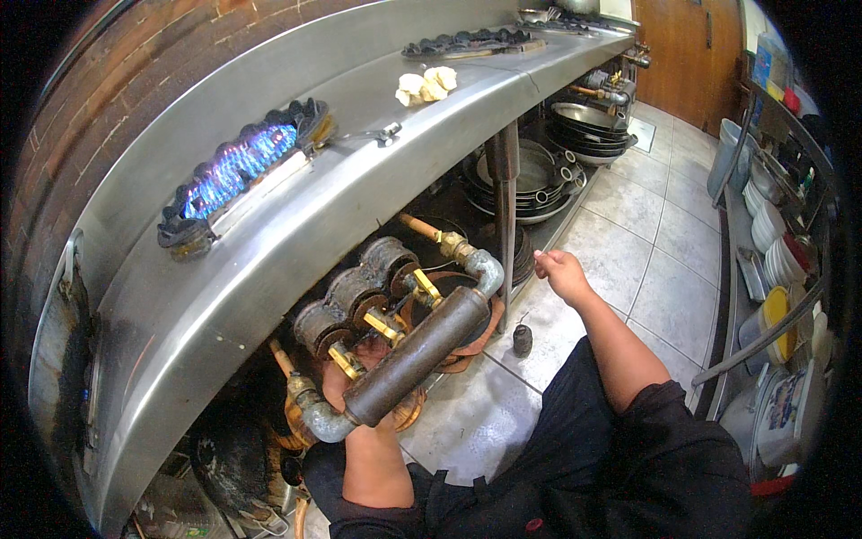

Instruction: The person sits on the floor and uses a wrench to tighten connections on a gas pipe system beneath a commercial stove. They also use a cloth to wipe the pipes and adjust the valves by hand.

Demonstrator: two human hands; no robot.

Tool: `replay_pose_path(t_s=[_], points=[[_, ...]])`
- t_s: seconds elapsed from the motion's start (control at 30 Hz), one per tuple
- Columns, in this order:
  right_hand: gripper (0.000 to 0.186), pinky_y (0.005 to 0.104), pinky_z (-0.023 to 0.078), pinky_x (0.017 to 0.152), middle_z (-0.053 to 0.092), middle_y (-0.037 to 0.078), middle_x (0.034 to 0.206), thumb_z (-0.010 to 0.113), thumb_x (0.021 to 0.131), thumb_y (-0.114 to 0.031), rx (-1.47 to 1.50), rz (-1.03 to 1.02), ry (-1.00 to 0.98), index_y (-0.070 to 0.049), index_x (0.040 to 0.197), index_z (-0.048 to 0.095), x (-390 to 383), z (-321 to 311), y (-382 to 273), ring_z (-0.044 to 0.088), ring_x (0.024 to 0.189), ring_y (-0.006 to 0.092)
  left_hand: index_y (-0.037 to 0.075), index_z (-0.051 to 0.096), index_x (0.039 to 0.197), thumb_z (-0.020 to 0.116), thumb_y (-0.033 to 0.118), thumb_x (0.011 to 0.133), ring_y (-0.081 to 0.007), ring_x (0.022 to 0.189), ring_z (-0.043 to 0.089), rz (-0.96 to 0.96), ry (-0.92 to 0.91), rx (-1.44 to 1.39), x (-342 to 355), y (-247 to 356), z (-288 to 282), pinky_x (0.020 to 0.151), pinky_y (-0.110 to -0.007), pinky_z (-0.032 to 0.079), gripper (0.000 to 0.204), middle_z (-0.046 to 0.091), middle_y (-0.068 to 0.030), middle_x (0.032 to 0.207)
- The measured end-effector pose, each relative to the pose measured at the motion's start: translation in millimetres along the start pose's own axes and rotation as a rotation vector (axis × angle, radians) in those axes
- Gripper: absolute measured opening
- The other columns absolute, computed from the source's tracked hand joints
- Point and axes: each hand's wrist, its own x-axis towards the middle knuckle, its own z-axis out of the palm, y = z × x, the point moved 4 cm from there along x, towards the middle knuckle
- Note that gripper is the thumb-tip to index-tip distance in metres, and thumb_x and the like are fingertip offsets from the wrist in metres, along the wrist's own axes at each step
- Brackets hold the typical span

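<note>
My left forearm passes beneath a thick dark gas pipe (417, 355) under the stove. My left hand (336, 383) is mostly hidden behind that pipe, beside the yellow valve handles (384, 327) and the rusty round burner bases (355, 292); its fingers cannot be made out. Over the tiled floor, right of the pipe's elbow, I hold my right hand (563, 275) with its fingers curled and thumb pressed to them. Whatever may be between them is too small to tell. Blue flames (241, 171) burn on the nearest burner of the steel stove (269, 235).
A small dark lump-like object (523, 340) stands on the floor. Stacked pans (530, 175) fill the shelf under the stove. A crumpled pale cloth-like thing (426, 85) and a metal tool (384, 134) lie on the stovetop. At right, a rack (759, 346) holds bowls and tubs.
</note>
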Motion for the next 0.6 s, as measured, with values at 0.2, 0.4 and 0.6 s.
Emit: replay_pose_path(t_s=[0.2,0.4,0.6], points=[[0.04,0.0285,0.04,0.056,0.056,0.004,0.061,0.058,0.089,-0.035,-0.038,-0.01,-0.007,-0.003,0.065,0.058,0.5,0.6,1.2,0.049,0.057,0.0128,0.013,0.063,0.112,0.062,0.041,0.084,-0.0269,0.113,0.055,-0.092,-0.015,-0.027,-7.0,1.1,-18.4,0.105,-0.046,0.033,0.04,0.065,-0.0079,0.111],[0.04,0.0289,0.039,0.054,0.054,0.003,0.059,0.058,0.089,-0.034,-0.053,0.002,-0.015,-0.003,0.064,0.057,-6.0,2.7,-10.8,0.047,0.056,0.0123,0.014,0.063,0.113,0.064,0.04,0.083,-0.0249,0.112,0.055,0.003,0.018,0.06,-3.1,1.9,12.2,0.105,-0.044,0.032,0.04,0.063,-0.0048,0.114],[0.039,0.0296,0.039,0.055,0.054,0.003,0.059,0.058,0.089,-0.032,-0.084,-0.001,0.0,-0.002,0.064,0.057,-3.8,-1.4,-6.5,0.046,0.055,0.0129,0.015,0.062,0.114,0.069,0.038,0.079,-0.0253,0.113,0.054,-0.106,0.032,-0.069,-0.9,-2.3,0.5,0.105,-0.045,0.033,0.042,0.063,-0.0039,0.116]])
